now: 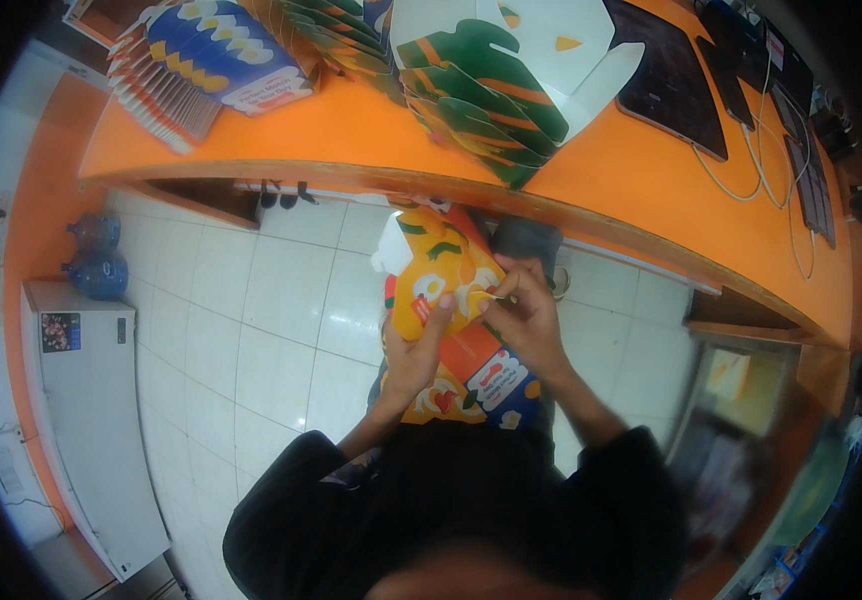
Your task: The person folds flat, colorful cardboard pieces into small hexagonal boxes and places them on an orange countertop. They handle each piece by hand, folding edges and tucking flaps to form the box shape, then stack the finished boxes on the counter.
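Note:
A yellow food carton (421,262), printed with egg and leaf shapes and with a white flap at its left, is held over my lap. My left hand (417,352) grips its lower left part, the thumb lying on the printed face. On the other side, my right hand (528,318) pinches a folded edge of the carton between thumb and fingers. Under both hands, more printed cartons (499,382) in blue, orange and yellow rest on my lap. Whether they are folded flat I cannot tell.
Ahead runs an orange counter (351,138) bearing a fanned stack of blue cartons (221,55), nested green cartons (486,100) and a tablet (666,85) with white cables. A white fridge (91,420) and blue water jugs (99,272) stand at the left.

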The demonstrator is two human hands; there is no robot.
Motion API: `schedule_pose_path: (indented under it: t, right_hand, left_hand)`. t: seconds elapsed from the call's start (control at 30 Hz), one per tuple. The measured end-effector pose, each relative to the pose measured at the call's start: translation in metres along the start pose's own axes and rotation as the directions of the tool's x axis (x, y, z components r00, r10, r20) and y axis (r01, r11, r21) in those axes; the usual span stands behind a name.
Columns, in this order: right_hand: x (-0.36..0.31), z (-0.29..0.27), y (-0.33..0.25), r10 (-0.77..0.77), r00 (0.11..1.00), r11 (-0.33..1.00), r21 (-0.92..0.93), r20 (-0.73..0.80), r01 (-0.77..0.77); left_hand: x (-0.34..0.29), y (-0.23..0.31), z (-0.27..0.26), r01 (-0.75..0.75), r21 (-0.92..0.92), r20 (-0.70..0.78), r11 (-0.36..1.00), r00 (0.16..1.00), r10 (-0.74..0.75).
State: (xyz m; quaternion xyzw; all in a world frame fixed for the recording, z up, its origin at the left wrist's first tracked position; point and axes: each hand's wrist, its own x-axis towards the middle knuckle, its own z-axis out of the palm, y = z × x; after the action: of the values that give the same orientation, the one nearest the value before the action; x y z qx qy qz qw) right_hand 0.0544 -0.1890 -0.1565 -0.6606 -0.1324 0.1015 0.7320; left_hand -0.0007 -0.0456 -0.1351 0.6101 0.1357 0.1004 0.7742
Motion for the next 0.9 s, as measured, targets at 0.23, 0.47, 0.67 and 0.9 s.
schedule_pose_path:
  t: [0.23,0.47,0.67,0.9]
  right_hand:
    - [0.004,-0.007,-0.011,0.091,0.994,0.995,0.025,0.068,-0.092]
    - [0.013,-0.016,-0.021,0.117,0.984,0.984,0.115,0.135,-0.133]
    - [0.016,-0.018,-0.020,0.226,0.948,0.974,-0.024,0.223,-0.226]
    - [0.012,-0.015,-0.022,-0.006,0.959,0.931,-0.349,0.283,0.109]
  left_hand:
    - [-0.002,-0.001,-0.006,0.063,-0.051,0.069,0.997,0.996,-0.059]
    - [0.001,-0.006,-0.025,0.120,-0.108,0.210,0.987,0.973,-0.096]
    - [0.000,-0.012,-0.039,0.282,-0.044,0.342,0.958,0.906,-0.251]
    - [-0.006,-0.012,-0.034,0.370,0.093,0.342,0.924,0.860,-0.379]
